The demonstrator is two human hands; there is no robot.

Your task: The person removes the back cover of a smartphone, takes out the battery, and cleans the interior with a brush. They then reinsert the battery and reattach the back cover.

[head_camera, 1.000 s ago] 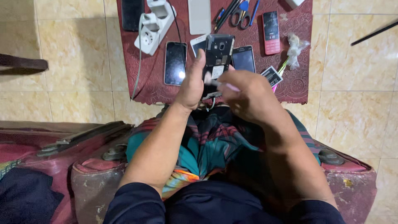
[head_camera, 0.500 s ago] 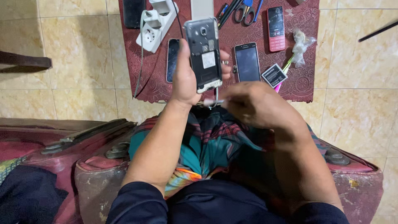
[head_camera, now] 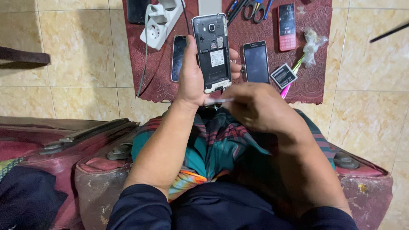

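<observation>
Place: you sit at a makeshift phone-repair spot in a home.
Floor: beige tiled floor [head_camera: 76, 55] under a maroon cloth [head_camera: 315, 81].
Tools: scissors [head_camera: 254, 8], power strip [head_camera: 161, 21].
Stock: several phones, like the pink keypad phone [head_camera: 286, 26], and a loose battery [head_camera: 283, 76].

Opened phone [head_camera: 211, 53] in left hand [head_camera: 192, 81] fingers; second phone [head_camera: 256, 62] right of fingertips, battery [head_camera: 283, 76] beyond; power strip [head_camera: 161, 19] left.
</observation>
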